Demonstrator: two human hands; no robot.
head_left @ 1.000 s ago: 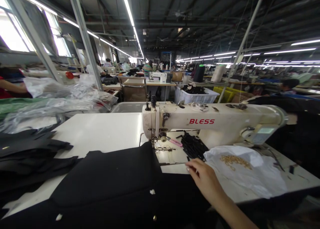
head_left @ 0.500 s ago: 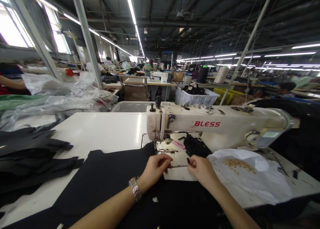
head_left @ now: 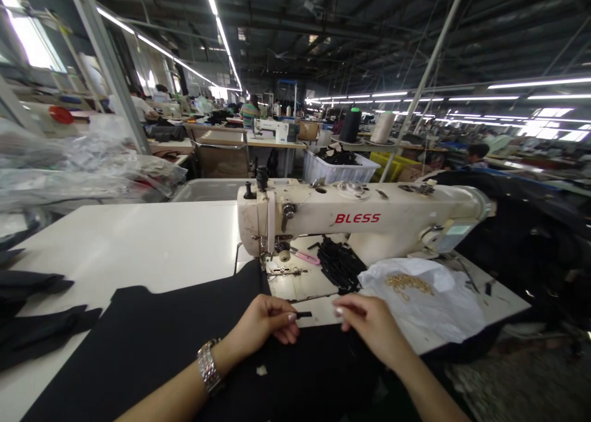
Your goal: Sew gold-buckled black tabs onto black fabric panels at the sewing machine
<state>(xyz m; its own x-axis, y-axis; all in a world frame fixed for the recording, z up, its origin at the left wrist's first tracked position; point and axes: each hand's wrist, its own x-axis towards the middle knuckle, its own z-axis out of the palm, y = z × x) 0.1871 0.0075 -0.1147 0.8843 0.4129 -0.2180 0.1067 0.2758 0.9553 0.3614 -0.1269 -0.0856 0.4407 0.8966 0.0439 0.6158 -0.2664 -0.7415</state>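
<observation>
My left hand (head_left: 270, 320), with a metal-band watch (head_left: 209, 365) on the wrist, pinches a short black fabric strip (head_left: 303, 314) that sticks out to the right. My right hand (head_left: 367, 323) is just right of the strip, its thumb and fingers bent but slightly apart, with nothing visible in them. Both hands are over a large black fabric piece (head_left: 184, 323) in front of the sewing machine (head_left: 360, 219). The fabric's upper corner reaches the needle area. Behind my hands lies a heap of black strips (head_left: 339, 265), beside a pink-handled tool (head_left: 305, 257).
A white plastic bag (head_left: 443, 305) bearing gold-coloured metal pieces (head_left: 409, 283) lies to the right. More dark fabric pieces (head_left: 50, 330) are on the table's left. Beyond the machine stand a white crate (head_left: 341, 167) and thread cones (head_left: 351, 125).
The black strip has passed from my right hand to my left, which now holds it out. Both hands have come nearer to me. The view has swung right.
</observation>
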